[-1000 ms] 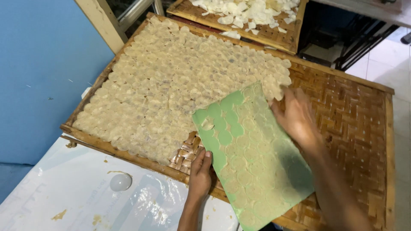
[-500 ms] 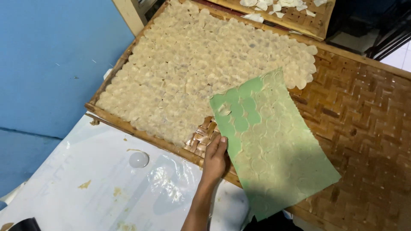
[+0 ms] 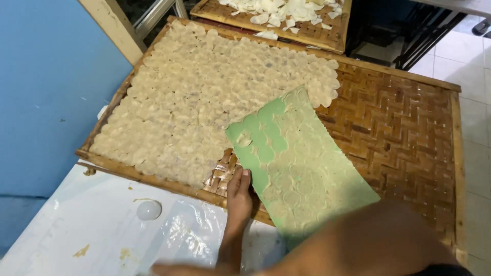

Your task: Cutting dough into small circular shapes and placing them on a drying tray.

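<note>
A green sheet covered with thin pale round discs lies slanted on a large woven bamboo tray. My left hand grips the sheet's near left edge, thumb on top. Pale discs fill the tray's left half in close rows; its right half is bare weave. My right forearm crosses the bottom of the view as a dark blur, and my right hand is a smear at the lower edge over the white surface. Whether it holds anything is unclear.
The tray rests on a white surface under clear plastic, with a small round white lump and yellowish smears. A blue wall stands at left. A second bamboo tray with loose white pieces sits behind; tiled floor at right.
My right hand left the green sheet's far edge and swung down across the bottom of the view. My left hand stayed on the sheet's near edge. The view shifted.
</note>
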